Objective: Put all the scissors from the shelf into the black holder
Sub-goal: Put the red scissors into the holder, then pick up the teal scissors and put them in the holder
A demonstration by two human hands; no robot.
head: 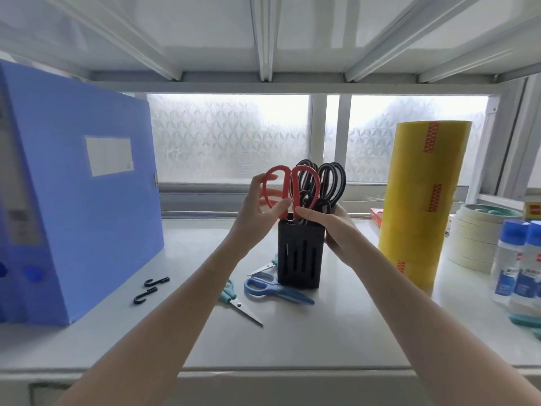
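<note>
The left hand (257, 210) pinches upright red scissors (292, 191) above the black holder (300, 253) (right hand (336, 230) clasps it), blades pointing down.

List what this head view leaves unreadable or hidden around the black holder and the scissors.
- Blades inside the black holder: its walls hide them, so the count of black-handled scissors is uncertain.
- Small scissors behind the holder: partly hidden by it.
- Green-handled scissors: handles partly covered by the left forearm.
- Right hand: fingers wrap behind the holder, out of sight.
- Bottle labels: too blurred to read.
</note>
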